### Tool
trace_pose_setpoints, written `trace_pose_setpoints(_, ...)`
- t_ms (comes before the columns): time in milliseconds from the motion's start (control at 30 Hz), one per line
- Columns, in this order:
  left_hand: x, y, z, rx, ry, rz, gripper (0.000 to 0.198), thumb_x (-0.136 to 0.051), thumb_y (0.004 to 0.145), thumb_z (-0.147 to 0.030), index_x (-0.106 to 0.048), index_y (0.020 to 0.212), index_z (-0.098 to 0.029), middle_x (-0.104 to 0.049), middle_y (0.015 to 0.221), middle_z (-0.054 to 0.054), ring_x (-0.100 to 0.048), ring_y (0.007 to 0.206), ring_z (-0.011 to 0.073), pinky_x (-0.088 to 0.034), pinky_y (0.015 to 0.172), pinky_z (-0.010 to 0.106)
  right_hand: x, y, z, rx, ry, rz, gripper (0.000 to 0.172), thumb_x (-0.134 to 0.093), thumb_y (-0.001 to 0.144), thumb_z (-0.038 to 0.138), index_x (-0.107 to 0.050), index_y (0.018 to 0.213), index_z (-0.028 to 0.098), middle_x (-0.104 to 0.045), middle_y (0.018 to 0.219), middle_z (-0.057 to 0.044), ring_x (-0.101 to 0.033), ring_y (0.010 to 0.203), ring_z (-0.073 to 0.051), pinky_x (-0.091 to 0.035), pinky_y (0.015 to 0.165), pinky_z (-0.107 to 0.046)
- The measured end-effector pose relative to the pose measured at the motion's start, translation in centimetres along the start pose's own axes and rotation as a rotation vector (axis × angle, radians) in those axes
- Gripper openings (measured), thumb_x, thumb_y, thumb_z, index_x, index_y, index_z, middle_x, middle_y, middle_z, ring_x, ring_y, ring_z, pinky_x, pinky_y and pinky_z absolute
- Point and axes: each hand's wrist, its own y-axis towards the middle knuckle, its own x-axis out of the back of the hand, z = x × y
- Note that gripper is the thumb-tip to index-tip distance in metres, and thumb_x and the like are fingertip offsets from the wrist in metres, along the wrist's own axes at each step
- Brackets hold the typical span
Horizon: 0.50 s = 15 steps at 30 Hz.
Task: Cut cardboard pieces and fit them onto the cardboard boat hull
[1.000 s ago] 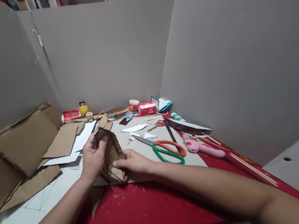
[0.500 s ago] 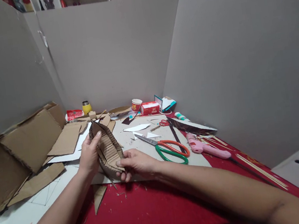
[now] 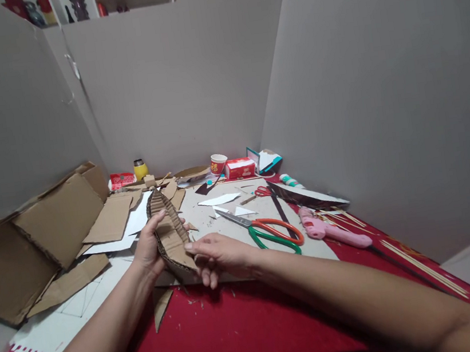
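The cardboard boat (image 3: 168,234) now lies hollow side up, just left of the scissors (image 3: 271,233); a second ago it stood arched and tipped, so it has been turned over and its inside shows; the left hand (image 3: 149,250) cups it from below, curled round its left side; the right hand (image 3: 218,254), gripping the near end before, has loosened, fingers spread, only fingertips on the near edge; the glue gun (image 3: 333,233) lies right of the scissors.

The ribbed cardboard boat (image 3: 169,238) you hold is plain brown. The scissors (image 3: 263,231) have orange and green handles, the glue gun (image 3: 333,231) is pink, and the tabletop's cloth (image 3: 246,324) is red.
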Motion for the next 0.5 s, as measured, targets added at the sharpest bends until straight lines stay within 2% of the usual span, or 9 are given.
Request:
trace_pose_setpoints(67,0.3,0.3,-0.4,-0.014,-0.018,-0.047,0.018,-0.060,0.078,-0.029,-0.065,0.083,-0.012,-0.072,0.066,0.007,-0.070,0.061,0.0221,-0.058,0.063,0.035,0.0,-0.7,0.5,0.154,-0.151,-0.173,0.031,-0.055,0.086,0.044,-0.057,0.080,0.014,-0.062,0.058,-0.001,-0.055,0.041,-0.010,-0.045,0.038,-0.019)
trace_pose_setpoints(167,0.7,0.6,-0.9,-0.028,-0.038,-0.091,0.019,-0.056,0.079,-0.028,-0.064,0.082,-0.011,-0.071,0.063,0.008,-0.070,0.058,0.0226,-0.058,0.059,0.035,-0.1,-1.8,0.7,0.562,-0.479,-0.353,0.026,-0.063,0.082,0.037,-0.060,0.095,0.016,-0.059,0.064,0.002,-0.052,0.048,-0.009,-0.044,0.046,-0.020)
trace_pose_setpoints(233,0.8,0.7,-1.0,-0.026,-0.048,-0.107,0.020,-0.054,0.080,-0.028,-0.064,0.082,-0.011,-0.071,0.064,0.009,-0.069,0.057,0.0232,-0.058,0.057,0.036,-0.2,-2.2,0.3,0.853,-0.763,-0.338,0.025,-0.065,0.082,0.029,-0.062,0.103,0.015,-0.060,0.070,-0.001,-0.054,0.057,-0.011,-0.046,0.054,-0.023)
trace_pose_setpoints(300,0.8,0.7,-1.0,-0.014,-0.055,-0.120,0.021,-0.052,0.082,-0.029,-0.063,0.081,-0.011,-0.071,0.064,0.009,-0.069,0.056,0.0234,-0.058,0.057,0.037,-0.2,-2.2,-0.1,1.054,-0.994,-0.299,0.022,-0.060,0.086,0.023,-0.065,0.105,0.013,-0.062,0.075,-0.005,-0.055,0.063,-0.013,-0.046,0.059,-0.024)
trace_pose_setpoints(367,0.6,0.5,-0.9,0.006,-0.059,-0.130,0.021,-0.051,0.083,-0.029,-0.063,0.081,-0.011,-0.070,0.063,0.009,-0.069,0.055,0.0228,-0.058,0.057,0.037,-0.2,-2.0,-0.5,1.152,-1.104,-0.295,0.019,-0.054,0.090,0.019,-0.067,0.102,0.011,-0.061,0.074,-0.007,-0.055,0.064,-0.014,-0.045,0.058,-0.024)
trace_pose_setpoints(500,0.4,0.4,-0.5,0.039,-0.064,-0.130,0.022,-0.051,0.084,-0.030,-0.063,0.080,-0.012,-0.068,0.060,0.007,-0.067,0.053,0.0214,-0.058,0.055,0.035,0.0,-1.5,-0.7,1.166,-1.173,-0.292,0.022,-0.048,0.094,0.017,-0.068,0.096,0.010,-0.060,0.073,-0.008,-0.055,0.063,-0.014,-0.043,0.055,-0.022)
